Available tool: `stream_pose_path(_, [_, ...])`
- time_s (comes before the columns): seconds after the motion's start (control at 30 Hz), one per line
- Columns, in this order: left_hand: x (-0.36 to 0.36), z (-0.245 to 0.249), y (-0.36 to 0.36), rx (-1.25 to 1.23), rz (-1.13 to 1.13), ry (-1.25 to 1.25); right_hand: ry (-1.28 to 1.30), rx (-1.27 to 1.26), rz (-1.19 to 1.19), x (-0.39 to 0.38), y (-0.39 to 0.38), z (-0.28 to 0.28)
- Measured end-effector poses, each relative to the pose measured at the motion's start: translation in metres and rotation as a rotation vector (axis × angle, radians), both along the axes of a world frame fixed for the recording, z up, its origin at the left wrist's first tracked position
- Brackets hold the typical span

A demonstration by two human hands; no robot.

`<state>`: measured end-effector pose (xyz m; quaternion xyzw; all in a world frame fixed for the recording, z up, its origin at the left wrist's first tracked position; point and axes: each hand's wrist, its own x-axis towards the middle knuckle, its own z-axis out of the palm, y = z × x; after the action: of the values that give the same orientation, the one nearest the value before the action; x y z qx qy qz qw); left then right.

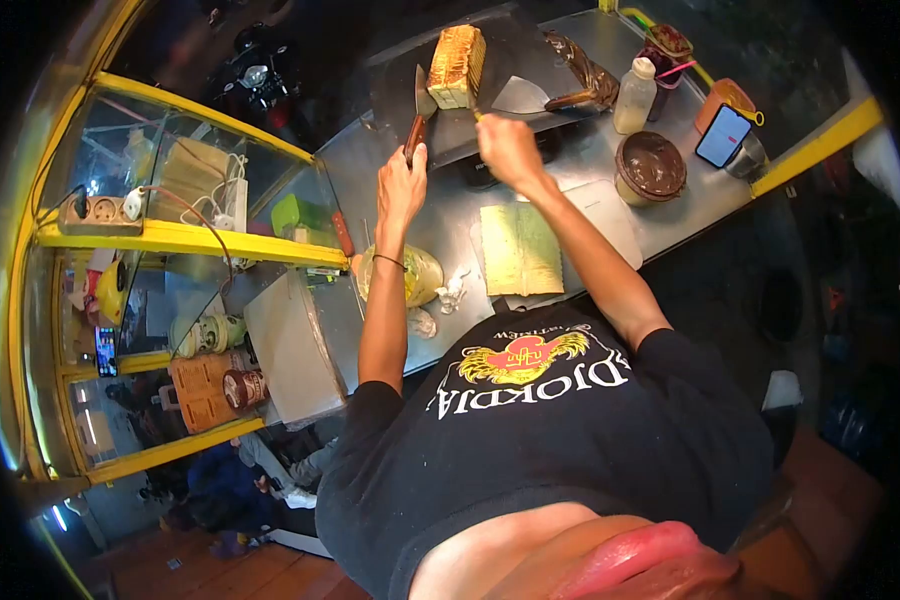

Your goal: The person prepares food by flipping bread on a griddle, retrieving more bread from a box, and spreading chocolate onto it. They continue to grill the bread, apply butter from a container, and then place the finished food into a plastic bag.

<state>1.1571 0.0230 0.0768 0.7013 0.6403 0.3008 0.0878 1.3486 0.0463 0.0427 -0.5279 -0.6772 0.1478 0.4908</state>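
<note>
A browned, toasted bread loaf (457,62) with cut lines on its side stands on a dark flat griddle (395,75). My left hand (402,190) is closed around the wooden handle of a metal spatula (422,98), its blade upright against the loaf's left side. My right hand (510,150) is closed in a fist just to the right of and below the loaf. A thin yellowish handle (476,112) sticks out of it towards the bread; the working end is hard to make out.
Right of the griddle lie a scraper blade (520,95), a squeeze bottle (635,97), a tub of brown spread (651,168) and a phone (723,135). Yellowish paper (522,250) and a jar (425,277) are nearer me. A yellow-framed glass case (195,240) stands left.
</note>
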Motion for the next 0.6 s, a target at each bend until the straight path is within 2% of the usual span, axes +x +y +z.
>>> stream_pose_path(0.03, [-0.002, -0.002, 0.003, 0.001, -0.009, 0.002, 0.01, 0.049, 0.027, -0.005, -0.01, 0.004])
stream_pose_path(0.1, [-0.005, -0.002, -0.001, -0.067, 0.028, -0.129, 0.015, -0.001, -0.022, 0.006, -0.022, 0.004])
stream_pose_path(0.17, [-0.018, -0.008, 0.001, -0.065, 0.054, -0.15, 0.154, -0.118, -0.041, 0.039, -0.041, 0.012])
stream_pose_path(0.23, [-0.018, -0.006, -0.014, -0.14, 0.138, -0.21, 0.146, -0.136, -0.098, 0.063, -0.049, 0.022])
stream_pose_path(0.3, [-0.006, -0.004, -0.019, -0.158, 0.147, -0.195, 0.124, -0.074, -0.121, 0.063, -0.031, 0.019])
stream_pose_path(0.37, [0.009, -0.01, -0.021, -0.027, 0.139, -0.173, 0.087, -0.023, -0.181, 0.038, -0.006, 0.005])
stream_pose_path(0.43, [0.017, -0.013, -0.02, -0.04, 0.121, -0.128, -0.081, -0.029, -0.075, 0.008, 0.014, -0.011])
stream_pose_path(0.5, [0.016, -0.012, -0.013, -0.023, 0.109, -0.076, -0.111, -0.012, -0.062, -0.002, 0.003, -0.001])
stream_pose_path(0.6, [0.002, -0.004, -0.011, 0.06, 0.134, -0.141, -0.18, -0.044, -0.099, 0.051, -0.015, 0.031])
